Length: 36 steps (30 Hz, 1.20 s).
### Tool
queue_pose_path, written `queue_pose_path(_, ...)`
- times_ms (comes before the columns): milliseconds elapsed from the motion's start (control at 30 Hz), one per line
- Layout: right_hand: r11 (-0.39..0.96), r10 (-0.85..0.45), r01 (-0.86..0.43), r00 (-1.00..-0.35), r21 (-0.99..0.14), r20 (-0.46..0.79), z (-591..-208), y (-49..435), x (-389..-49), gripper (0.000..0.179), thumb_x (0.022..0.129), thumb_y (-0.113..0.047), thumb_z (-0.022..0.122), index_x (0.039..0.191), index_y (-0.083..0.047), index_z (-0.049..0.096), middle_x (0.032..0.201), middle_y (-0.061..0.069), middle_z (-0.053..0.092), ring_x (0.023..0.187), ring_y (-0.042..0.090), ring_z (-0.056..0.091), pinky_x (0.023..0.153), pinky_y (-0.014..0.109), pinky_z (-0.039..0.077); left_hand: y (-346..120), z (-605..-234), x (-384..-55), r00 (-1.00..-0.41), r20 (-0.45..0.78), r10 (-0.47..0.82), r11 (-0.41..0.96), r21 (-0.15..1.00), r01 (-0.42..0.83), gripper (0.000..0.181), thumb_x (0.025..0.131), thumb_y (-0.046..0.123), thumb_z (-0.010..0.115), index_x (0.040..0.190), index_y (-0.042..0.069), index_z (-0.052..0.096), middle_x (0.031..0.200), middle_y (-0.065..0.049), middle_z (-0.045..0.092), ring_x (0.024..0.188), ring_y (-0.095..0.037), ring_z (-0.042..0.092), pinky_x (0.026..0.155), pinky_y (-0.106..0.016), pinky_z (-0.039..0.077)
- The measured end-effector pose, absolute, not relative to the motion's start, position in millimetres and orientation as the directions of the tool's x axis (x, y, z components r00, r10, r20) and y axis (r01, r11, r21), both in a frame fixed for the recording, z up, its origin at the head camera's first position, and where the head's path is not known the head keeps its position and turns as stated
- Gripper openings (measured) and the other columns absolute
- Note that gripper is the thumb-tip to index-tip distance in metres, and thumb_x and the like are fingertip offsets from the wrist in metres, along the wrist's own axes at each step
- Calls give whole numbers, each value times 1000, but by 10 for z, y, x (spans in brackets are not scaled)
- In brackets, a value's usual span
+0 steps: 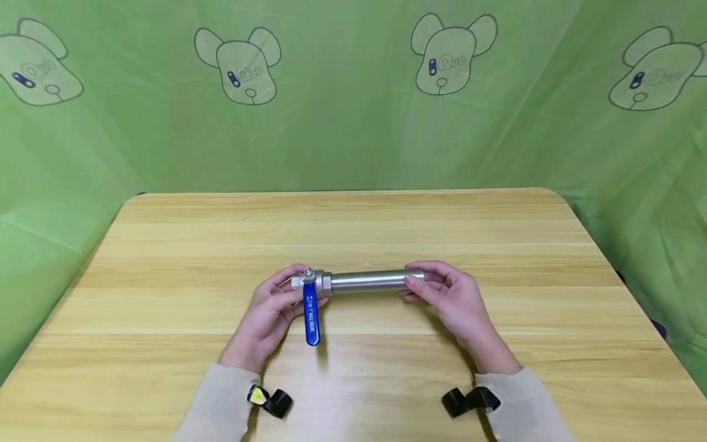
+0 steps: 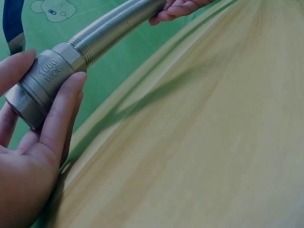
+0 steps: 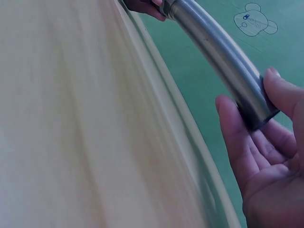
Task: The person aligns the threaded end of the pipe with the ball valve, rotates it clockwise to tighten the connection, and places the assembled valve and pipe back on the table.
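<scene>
A steel ball valve (image 2: 50,78) with a blue lever handle (image 1: 312,314) is joined to a smooth metal pipe (image 1: 370,280). Threads show at the joint in the left wrist view. My left hand (image 1: 272,310) grips the valve body, thumb on one side and fingers on the other. At the pipe's far end, my right hand (image 1: 455,301) holds it between thumb and fingers. Both hands keep the assembly roughly level above the table, and its lever points toward me. The valve's casting reads "1000 WOG" in the left wrist view.
A wood-grain table (image 1: 353,233) with rounded back corners lies beneath the hands. Green cloth (image 1: 345,141) printed with bear-head outlines hangs behind and at both sides. Black camera mounts (image 1: 278,403) are strapped over the sleeves at both wrists.
</scene>
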State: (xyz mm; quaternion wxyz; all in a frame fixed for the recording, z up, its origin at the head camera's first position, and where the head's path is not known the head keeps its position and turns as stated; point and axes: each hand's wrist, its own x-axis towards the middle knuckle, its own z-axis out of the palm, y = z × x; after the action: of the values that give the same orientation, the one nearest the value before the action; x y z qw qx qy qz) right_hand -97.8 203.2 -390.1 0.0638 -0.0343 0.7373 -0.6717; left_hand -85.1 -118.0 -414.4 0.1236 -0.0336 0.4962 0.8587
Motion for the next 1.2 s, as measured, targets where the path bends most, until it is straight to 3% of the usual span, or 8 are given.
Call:
queue_pose_path(233,143,-82,80,-992,-987,-92,-3882,1985,-968,36,105,-19,71,127,9,66,102,15,80,82,18,81,82,34,72,-1180,-4157,-847,-968,-171,182,-479,845,-239,44,96,-14,57,114,21,75,119,1,80,111,-18,77,105,-45,66)
queue_pose_path(633,179,-45,109,-992,-978,-119,-3841,1963,-950,36,108,-23,67,124,8,67,97,16,80,78,18,79,76,34,72,-1175,-4148,-844,-967,-182,177,-488,837,-247,42,97,-12,55,114,22,74,121,0,78,110,-18,77,104,-46,66)
queue_pose_path(733,180,-94,54,-993,-982,-72,-3851,1986,-943,39,104,-19,73,132,6,65,110,11,79,91,12,80,85,29,71,-1174,-4135,-833,-966,-198,165,-507,824,-255,38,99,-11,55,120,18,70,123,-2,76,112,-19,76,105,-46,66)
queue_pose_path(867,132,-178,-63,-983,-989,39,-3874,2030,-945,56,91,0,83,143,2,61,132,5,72,114,7,74,99,23,65,-1174,-4123,-829,-964,-213,158,-531,805,-265,37,100,-10,53,131,11,61,125,-5,73,112,-19,75,107,-46,65)
queue_pose_path(1000,71,-200,-109,-975,-992,93,-3889,2052,-952,56,84,10,83,136,7,64,127,1,73,114,10,74,101,24,65,-1175,-4122,-832,-964,-215,159,-536,801,-267,40,100,-11,51,135,9,57,126,-6,72,111,-19,75,107,-46,65)
queue_pose_path(1200,97,-159,-64,-986,-993,48,-3887,2052,-956,48,86,6,84,131,7,68,116,-4,77,107,10,77,97,25,67,-1181,-4120,-827,-964,-204,171,-529,806,-264,38,100,-11,53,130,12,63,124,-5,75,110,-18,76,106,-46,66)
